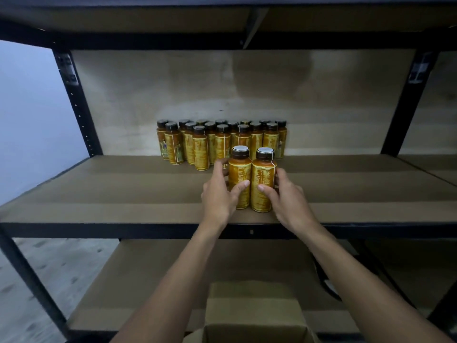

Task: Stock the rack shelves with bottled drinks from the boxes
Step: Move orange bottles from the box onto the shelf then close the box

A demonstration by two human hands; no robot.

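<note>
My left bottle [239, 174] and right bottle [263, 179] stand upright and touching at the front of the shelf [123, 194]. My left hand [217, 194] wraps the first, thumb and fingers curled round it. My right hand [286, 196] grips the second likewise. At 12 o'clock, the stocked bottles [197, 144] cluster by the back. At 6 o'clock, lower down, sits a box [254, 313].

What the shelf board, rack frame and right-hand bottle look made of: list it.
Shelf board: matt brown fibreboard, probably; grainless. Rack frame: black painted metal, likely; punched holes along it. Right-hand bottle: plastic or glass, unclear under its glossy orange-gold label; dark cap.
</note>
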